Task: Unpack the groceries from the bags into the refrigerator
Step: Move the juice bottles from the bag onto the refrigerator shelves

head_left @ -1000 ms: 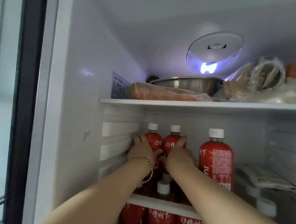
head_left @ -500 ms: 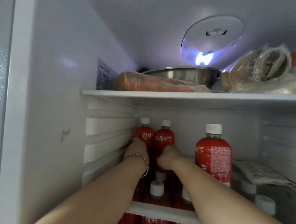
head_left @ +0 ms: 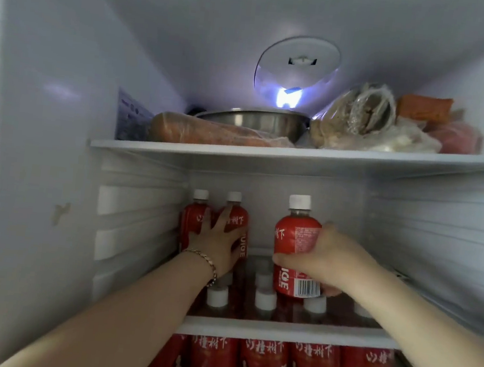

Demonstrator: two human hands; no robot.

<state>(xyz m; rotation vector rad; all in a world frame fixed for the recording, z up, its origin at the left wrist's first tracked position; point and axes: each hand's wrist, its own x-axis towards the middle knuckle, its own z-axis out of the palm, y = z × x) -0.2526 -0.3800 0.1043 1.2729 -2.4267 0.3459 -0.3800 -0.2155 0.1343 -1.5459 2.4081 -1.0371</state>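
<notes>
Wrapped round a red bottle (head_left: 296, 237), the right hand (head_left: 334, 258) has its thumb across the label and its fingers hidden behind. The bottle is upright over the middle shelf (head_left: 279, 332); I cannot tell whether it is resting or lifted. The left hand (head_left: 216, 246) lies flat, fingers spread, on the back pair (head_left: 238, 223) by the left wall. Likely risks: pushed left too fast, the bottle could topple the pair; the smooth label could slip; a hard landing could jar the shelf.
</notes>
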